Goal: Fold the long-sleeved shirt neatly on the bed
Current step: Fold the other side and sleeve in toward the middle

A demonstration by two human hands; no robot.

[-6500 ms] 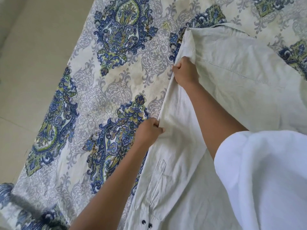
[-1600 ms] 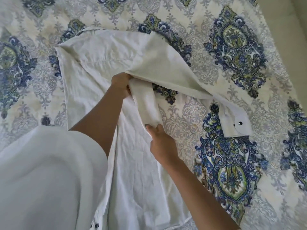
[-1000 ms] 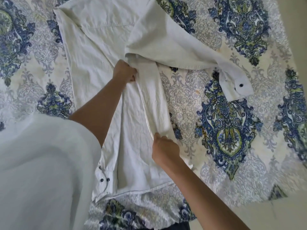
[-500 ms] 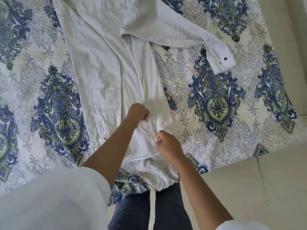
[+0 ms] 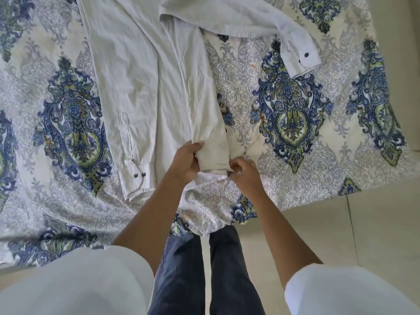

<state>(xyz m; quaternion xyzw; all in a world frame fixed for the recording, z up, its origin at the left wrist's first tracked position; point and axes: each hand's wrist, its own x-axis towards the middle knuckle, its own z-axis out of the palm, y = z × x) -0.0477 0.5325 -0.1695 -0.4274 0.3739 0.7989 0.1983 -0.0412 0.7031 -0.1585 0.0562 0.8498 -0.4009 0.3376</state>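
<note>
The white long-sleeved shirt [image 5: 138, 71] lies lengthwise on the patterned bedsheet [image 5: 295, 114], hem toward me. Its right side is folded inward as a narrow panel [image 5: 204, 105]. My left hand [image 5: 185, 161] grips the lower end of that panel from the left. My right hand [image 5: 243, 172] pinches the hem corner just to its right. One sleeve is folded down along the left side, its cuff [image 5: 136, 178] with two dark buttons near the hem. The other sleeve [image 5: 238, 17] stretches right across the sheet, cuff [image 5: 302, 57] lying open on the bed.
The bed's near edge drapes over just in front of my legs [image 5: 195, 269] in dark jeans. Pale tiled floor [image 5: 341, 235] shows at the lower right and along the right edge. My white sleeves fill the bottom corners.
My hands slid down the folded right panel to the hem; the left hand left the armpit area and now grips beside the right. My view tilted down toward the bed edge.
</note>
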